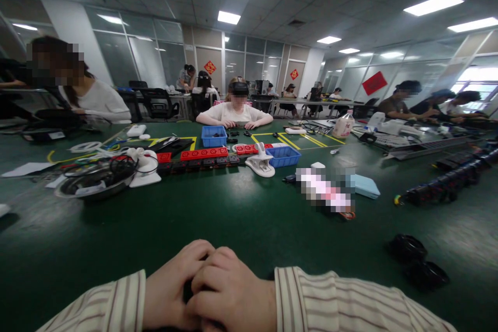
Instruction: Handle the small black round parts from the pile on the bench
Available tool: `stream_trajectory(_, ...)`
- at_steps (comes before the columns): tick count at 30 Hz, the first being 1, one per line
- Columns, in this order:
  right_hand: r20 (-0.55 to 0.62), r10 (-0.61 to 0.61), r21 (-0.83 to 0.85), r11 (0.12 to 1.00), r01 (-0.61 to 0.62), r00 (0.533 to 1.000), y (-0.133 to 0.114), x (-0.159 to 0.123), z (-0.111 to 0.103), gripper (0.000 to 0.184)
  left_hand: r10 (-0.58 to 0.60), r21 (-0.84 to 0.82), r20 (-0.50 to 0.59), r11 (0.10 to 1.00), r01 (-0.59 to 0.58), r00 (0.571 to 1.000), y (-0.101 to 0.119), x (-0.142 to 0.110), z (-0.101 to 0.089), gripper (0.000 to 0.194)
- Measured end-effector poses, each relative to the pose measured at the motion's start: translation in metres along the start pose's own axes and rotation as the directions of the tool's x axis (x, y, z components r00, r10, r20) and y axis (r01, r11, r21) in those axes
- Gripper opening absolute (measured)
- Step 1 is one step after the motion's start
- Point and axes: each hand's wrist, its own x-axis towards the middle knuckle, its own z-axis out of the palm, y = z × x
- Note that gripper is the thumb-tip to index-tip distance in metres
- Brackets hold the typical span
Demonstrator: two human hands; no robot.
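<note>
My left hand (171, 282) and my right hand (231, 290) meet at the near edge of the green table (249, 218). The right fingers curl over the left ones. Both hands are closed, and a dark patch shows in the gap between them. What they hold, if anything, is hidden. Off to the right of my hands lie two black round parts (407, 247), one in front of the other. Farther out are a pixelated pink-and-white item (324, 189) and a light blue box (363, 185).
Across the table's middle run red sockets (204, 152), a white clip base (260, 162), a blue bin (284, 155) and another blue bin (213, 136). A metal bowl (95, 187) with cables stands left. A black strip assembly (447, 184) lies right. A person (235, 114) sits opposite.
</note>
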Motion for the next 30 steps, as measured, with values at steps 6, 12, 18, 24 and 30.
stream_trajectory(6,-0.034,-0.048,0.022,0.999,0.049,0.998,0.003,-0.001,0.000,0.028,0.035,0.027,-0.032,0.999,-0.034,0.999,0.004,0.001,-0.002,0.057)
stream_trajectory(12,-0.161,0.138,0.033,0.990,-0.134,0.977,0.001,0.000,0.002,0.054,0.064,0.028,-0.080,0.998,-0.062,0.995,-0.002,-0.001,0.004,0.060)
stream_trajectory(18,-0.085,0.219,-0.063,0.972,-0.225,0.972,-0.004,0.003,0.001,0.040,0.022,0.110,-0.123,0.994,-0.008,0.992,0.002,-0.006,0.009,0.040)
stream_trajectory(24,-0.082,0.115,-0.068,0.990,-0.120,0.990,-0.002,0.001,0.002,0.024,0.013,0.090,-0.045,0.996,-0.009,0.999,0.003,-0.003,0.003,0.032)
stream_trajectory(30,-0.075,-0.149,-0.015,0.989,0.149,0.986,0.006,-0.002,0.005,0.018,0.073,0.077,0.008,0.994,-0.074,0.997,0.004,0.001,0.000,0.033)
